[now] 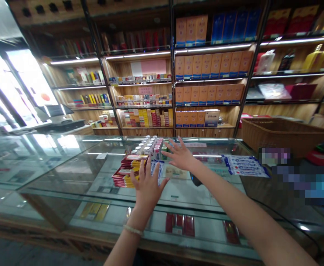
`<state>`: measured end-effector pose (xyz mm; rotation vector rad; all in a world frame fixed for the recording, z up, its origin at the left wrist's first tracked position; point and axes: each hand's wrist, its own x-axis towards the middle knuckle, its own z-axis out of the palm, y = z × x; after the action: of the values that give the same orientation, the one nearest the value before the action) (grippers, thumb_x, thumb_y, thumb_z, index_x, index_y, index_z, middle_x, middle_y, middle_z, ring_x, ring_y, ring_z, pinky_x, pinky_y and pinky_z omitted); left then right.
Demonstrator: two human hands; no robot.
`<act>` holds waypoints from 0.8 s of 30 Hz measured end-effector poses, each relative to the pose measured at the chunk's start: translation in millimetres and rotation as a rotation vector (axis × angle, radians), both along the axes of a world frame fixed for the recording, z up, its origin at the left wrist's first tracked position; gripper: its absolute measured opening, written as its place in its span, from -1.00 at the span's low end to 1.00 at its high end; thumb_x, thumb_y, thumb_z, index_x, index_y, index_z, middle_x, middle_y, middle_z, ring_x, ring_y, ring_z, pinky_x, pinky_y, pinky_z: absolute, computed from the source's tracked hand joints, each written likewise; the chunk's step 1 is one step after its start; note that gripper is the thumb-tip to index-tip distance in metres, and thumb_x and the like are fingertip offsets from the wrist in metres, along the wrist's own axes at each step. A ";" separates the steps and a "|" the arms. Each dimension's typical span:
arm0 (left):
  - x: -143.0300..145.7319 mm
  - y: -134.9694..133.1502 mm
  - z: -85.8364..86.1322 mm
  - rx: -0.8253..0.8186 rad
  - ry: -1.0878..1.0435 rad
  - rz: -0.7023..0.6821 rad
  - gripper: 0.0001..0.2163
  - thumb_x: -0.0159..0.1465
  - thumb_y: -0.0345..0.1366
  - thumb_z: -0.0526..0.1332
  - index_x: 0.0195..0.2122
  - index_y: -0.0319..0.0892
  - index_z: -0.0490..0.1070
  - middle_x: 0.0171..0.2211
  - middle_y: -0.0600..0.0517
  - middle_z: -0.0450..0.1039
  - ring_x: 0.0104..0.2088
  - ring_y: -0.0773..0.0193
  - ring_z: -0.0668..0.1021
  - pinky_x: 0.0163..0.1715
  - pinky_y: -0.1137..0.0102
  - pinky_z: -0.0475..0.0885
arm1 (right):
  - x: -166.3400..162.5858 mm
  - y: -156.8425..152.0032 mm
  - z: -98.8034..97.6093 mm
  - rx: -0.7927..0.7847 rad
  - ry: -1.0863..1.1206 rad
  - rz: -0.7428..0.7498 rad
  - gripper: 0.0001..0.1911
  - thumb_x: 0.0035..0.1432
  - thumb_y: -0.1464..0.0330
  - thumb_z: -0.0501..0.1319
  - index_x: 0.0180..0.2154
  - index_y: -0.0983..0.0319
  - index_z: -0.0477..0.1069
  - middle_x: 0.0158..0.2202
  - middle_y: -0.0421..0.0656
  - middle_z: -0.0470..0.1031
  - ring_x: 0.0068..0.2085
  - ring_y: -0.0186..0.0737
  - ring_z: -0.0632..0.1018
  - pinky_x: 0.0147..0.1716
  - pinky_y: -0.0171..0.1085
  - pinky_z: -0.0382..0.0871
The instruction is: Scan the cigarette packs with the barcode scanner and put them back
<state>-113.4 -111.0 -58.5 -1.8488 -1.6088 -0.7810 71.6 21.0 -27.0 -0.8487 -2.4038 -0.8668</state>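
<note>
My left hand [147,184], with a pale bracelet at the wrist, hovers over the glass counter, fingers spread and holding nothing. Just beyond it lie stacked red and yellow packets [123,176], partly covered by my fingers. Blue and white packets [158,168] show between my two hands. My right hand [180,156] reaches farther forward with its fingers apart and nothing in them. Close to its fingertips stand rows of small white-capped bottles [147,146], and some green ones are partly hidden. Whether either hand touches anything, I cannot tell.
More blue and white strip packets [246,165] lie on the counter's right. A dark device [196,180] sits under my right forearm, near a black cable. A brown basket [283,127] stands at the right. Shelves of boxes line the wall behind the glass counter [95,184].
</note>
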 end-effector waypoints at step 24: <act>107.6 38.9 22.9 0.017 -0.017 -0.249 -0.52 0.36 0.00 0.22 0.25 -0.05 0.43 0.39 -0.24 0.23 0.40 -0.22 0.23 0.36 -0.32 -0.23 | 162.9 -82.0 18.6 0.048 0.097 -0.327 -0.48 0.30 0.09 0.27 0.25 0.03 0.38 0.47 -0.06 0.12 0.47 0.13 0.06 0.41 0.33 -0.40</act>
<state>-5.8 -72.1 -35.7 -2.0597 -1.3928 -0.9148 234.5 -61.0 -8.4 -1.2573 -2.1856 -0.9727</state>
